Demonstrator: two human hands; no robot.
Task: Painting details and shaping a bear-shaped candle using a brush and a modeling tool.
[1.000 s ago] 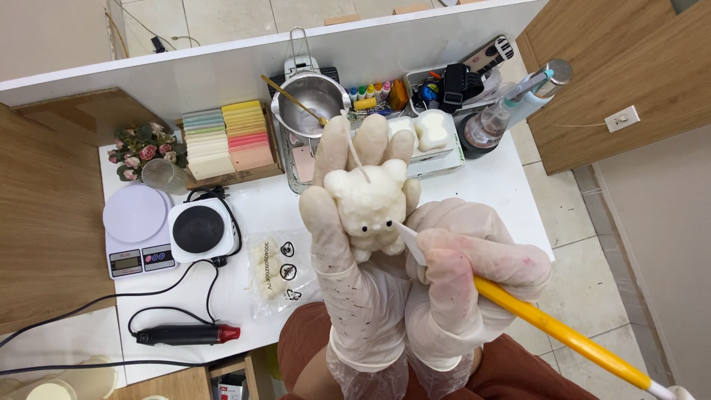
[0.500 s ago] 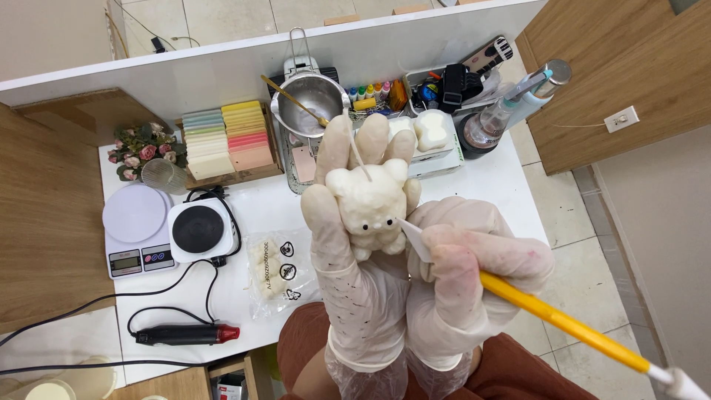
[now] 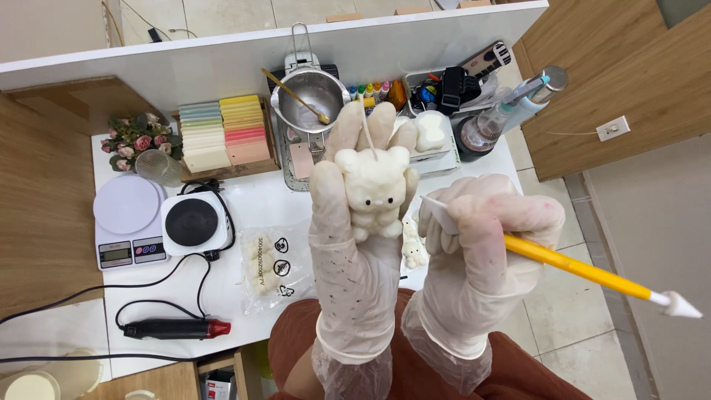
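Gloved hands shape a bear-shaped candle above a white worktable [image 3: 252,215]

Over a table carrying a metal pot [image 3: 309,100] and a small hotplate [image 3: 192,222], the left hand [image 3: 354,244] wraps its fingers around the cream bear candle [image 3: 374,192], held upright with its wick up; the right hand [image 3: 481,252] pinches a yellow-handled sculpting tool [image 3: 578,268], its tip just beside the bear. Light, shallow strokes and a steady grip would likely suit the soft surface

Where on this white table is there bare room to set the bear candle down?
Bare tabletop lies between the hot plate, the clear bag and the colour slabs; another patch sits between the heat gun and the bag. The back edge around the metal pitcher is crowded.
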